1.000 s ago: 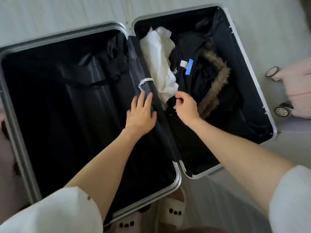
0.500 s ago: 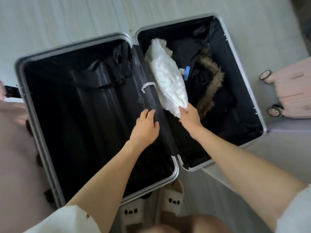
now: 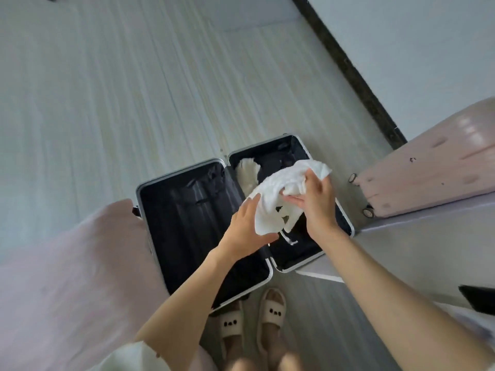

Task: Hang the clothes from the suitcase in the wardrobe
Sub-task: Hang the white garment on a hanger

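— Above the open suitcase (image 3: 187, 231), what do the hands hold?
— The right hand (image 3: 317, 202) grips a white garment (image 3: 278, 191); the left hand (image 3: 245, 228), fingers straight, touches its edge. Farther: dark clothes (image 3: 276, 163) inside.

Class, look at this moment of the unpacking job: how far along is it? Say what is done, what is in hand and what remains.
Done: the suitcase lies open on the floor. In hand: the right hand has a grip on a white garment lifted above the case, and the left hand touches it with straight fingers. Left: another white piece and dark clothes remain inside; no wardrobe or hanger is in view, so nothing looks hung.
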